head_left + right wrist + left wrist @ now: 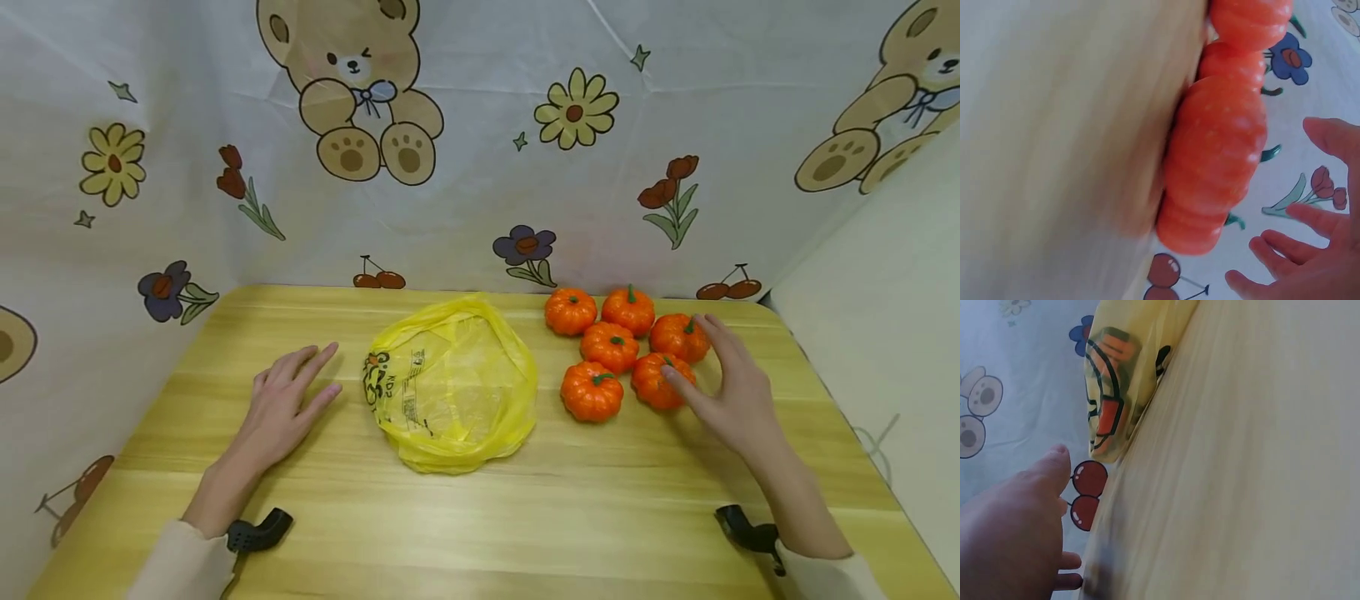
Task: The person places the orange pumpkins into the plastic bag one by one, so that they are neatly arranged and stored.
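Note:
A yellow plastic bag (453,383) with black print lies spread on the table, its rim opened into a round. My left hand (288,404) is to the left of the bag, apart from it, fingers loosely extended and holding nothing. Several small orange pumpkins (610,347) with green stems are grouped to the right of the bag. Over the rightmost of these, my right hand (731,396) hovers with thumb and fingers spread. In the right wrist view a gap shows between that hand and the nearest pumpkin (1216,144).
The wooden table (525,533) carries the bag and the pumpkins. Behind it hangs a white cloth (480,150) printed with bears and flowers. A pale panel (877,275) borders the right side. Black devices are strapped at both wrists.

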Motion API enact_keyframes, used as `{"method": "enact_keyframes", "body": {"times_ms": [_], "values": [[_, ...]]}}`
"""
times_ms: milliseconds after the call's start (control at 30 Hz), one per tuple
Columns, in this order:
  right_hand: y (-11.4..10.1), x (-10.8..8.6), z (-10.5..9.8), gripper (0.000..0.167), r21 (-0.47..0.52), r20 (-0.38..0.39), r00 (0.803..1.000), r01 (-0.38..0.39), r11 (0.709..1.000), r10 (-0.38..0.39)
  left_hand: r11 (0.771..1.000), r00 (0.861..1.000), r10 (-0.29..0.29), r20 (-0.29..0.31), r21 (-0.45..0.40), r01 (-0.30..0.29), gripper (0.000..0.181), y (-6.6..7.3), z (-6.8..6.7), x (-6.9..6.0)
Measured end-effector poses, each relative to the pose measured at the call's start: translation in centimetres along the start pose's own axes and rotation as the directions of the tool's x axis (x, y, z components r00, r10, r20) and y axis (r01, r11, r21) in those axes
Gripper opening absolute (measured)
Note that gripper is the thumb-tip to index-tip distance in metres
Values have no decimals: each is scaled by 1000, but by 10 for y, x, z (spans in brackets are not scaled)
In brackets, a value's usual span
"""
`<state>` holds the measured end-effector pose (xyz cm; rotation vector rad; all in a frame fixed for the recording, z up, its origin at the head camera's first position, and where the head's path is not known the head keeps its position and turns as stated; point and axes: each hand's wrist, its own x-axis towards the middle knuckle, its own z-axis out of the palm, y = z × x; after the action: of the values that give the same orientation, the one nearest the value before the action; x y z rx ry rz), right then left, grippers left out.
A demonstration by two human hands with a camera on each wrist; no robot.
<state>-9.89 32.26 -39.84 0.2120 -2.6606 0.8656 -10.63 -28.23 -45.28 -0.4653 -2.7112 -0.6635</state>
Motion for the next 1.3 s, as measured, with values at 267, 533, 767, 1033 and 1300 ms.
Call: {"method": "enact_keyframes", "body": {"times_ms": [267, 533, 767, 1033, 1300], "values": [[0, 2, 6, 76, 15, -57, 998, 3, 1000, -2, 984, 997, -24, -75, -178, 10, 55, 3, 21, 17], [7, -10, 1, 72, 18, -86, 996, 5, 1000, -3, 943, 995, -80, -62, -328, 55, 56, 13, 36, 38], [12, -5, 6, 67, -11, -91, 996, 21, 1000, -22, 919, 992, -88, -87, -392, 48, 51, 21, 40, 47], [16, -5, 5, 62, 14, -102, 994, 31, 999, -29, 920, 995, -82, -53, -388, 55, 52, 34, 55, 60], [8, -11, 18, 59, 39, -54, 999, 0, 999, 2, 930, 998, -55, -41, -365, 36, 39, 35, 44, 52]]}}
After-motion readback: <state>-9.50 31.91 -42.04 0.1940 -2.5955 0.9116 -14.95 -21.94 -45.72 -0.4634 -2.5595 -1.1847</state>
